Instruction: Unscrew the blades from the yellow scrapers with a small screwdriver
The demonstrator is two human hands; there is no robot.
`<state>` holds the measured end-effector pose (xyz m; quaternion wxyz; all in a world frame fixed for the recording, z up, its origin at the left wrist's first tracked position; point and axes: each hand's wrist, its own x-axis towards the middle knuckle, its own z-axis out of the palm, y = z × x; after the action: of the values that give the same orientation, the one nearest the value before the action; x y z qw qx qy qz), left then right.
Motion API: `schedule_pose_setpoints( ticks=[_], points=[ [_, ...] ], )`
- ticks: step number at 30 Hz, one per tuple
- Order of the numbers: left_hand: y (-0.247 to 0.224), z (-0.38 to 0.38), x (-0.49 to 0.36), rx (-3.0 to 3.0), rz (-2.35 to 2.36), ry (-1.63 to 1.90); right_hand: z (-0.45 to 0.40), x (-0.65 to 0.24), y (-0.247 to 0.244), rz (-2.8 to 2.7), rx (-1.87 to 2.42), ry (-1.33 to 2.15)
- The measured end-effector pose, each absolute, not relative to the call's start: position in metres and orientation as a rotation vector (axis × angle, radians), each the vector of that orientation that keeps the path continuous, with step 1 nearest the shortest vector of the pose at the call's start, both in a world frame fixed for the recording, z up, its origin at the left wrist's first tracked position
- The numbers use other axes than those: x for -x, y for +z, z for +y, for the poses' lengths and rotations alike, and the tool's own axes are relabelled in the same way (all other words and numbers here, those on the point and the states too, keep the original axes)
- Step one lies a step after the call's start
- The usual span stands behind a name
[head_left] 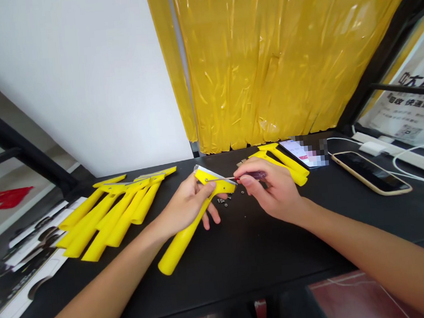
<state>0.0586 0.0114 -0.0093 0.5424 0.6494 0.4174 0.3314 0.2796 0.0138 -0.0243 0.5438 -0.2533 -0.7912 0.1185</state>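
My left hand (191,203) is closed round the head of a yellow scraper (184,238), whose metal blade edge faces away from me and whose handle slants down toward the front. In my right hand (270,188) is a screwdriver (261,174) with a dark, purplish handle. Its thin shaft lies across the scraper's head, and the tip is at a screw near the left end. Several small screws and nuts (221,200) lie on the black table just beyond my left fingertips. Behind my right hand, more yellow scraper parts (290,164) are partly hidden.
Several yellow scrapers (109,212) lie piled on the black table (236,265) at the left, beside white and black packaging (32,273). Two phones, one lit (300,152) and one dark (371,172), rest at the right near white cables and a power strip (400,150). A yellow strip curtain (281,59) hangs behind.
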Motion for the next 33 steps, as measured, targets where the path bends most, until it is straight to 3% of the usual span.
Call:
schedule_pose_setpoints(
  ticks=[25,33],
  points=[
    [-0.015,0.013,-0.061,-1.506,1.046,0.849,0.015,-0.278,-0.024,-1.933,0.581,0.153],
    [-0.034,0.018,-0.058,-1.623,1.209,0.864,0.016,-0.28,-0.017,-1.991,0.965,0.053]
  ],
)
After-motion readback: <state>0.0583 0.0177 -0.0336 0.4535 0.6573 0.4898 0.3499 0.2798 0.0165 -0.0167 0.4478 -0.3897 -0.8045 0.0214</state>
